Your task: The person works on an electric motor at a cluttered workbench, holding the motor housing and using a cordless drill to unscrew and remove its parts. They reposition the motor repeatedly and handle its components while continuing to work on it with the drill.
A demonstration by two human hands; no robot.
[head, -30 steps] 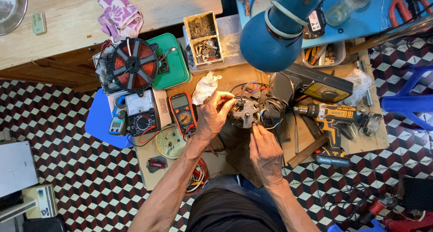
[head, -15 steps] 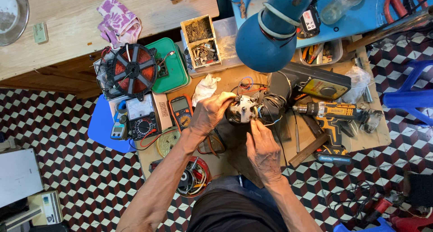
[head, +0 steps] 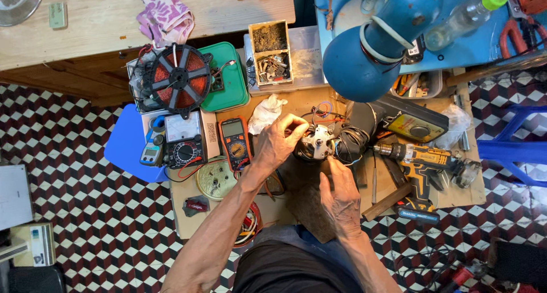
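Down at the middle of the cluttered wooden tabletop point(head: 444, 199), the left hand point(head: 277, 143) curls its fingers point(head: 296, 122) over the top of a small grey metal motor with a pale bracket on its face point(head: 315, 145), holding it from the left. The right hand point(head: 341, 197) lies just below and to the right, its fingers point(head: 332, 166) reaching up to touch the motor's lower edge; whether they pinch a wire or only rest there cannot be told. Much of the motor's body is hidden behind both hands and a tangle of black cable point(head: 353, 142). A big blue lamp shade point(head: 356, 70) covers part of the tabletop behind. Left of the hands lies an orange handheld multimeter point(head: 235, 142); to the right, a yellow and black cordless drill point(head: 419, 159).
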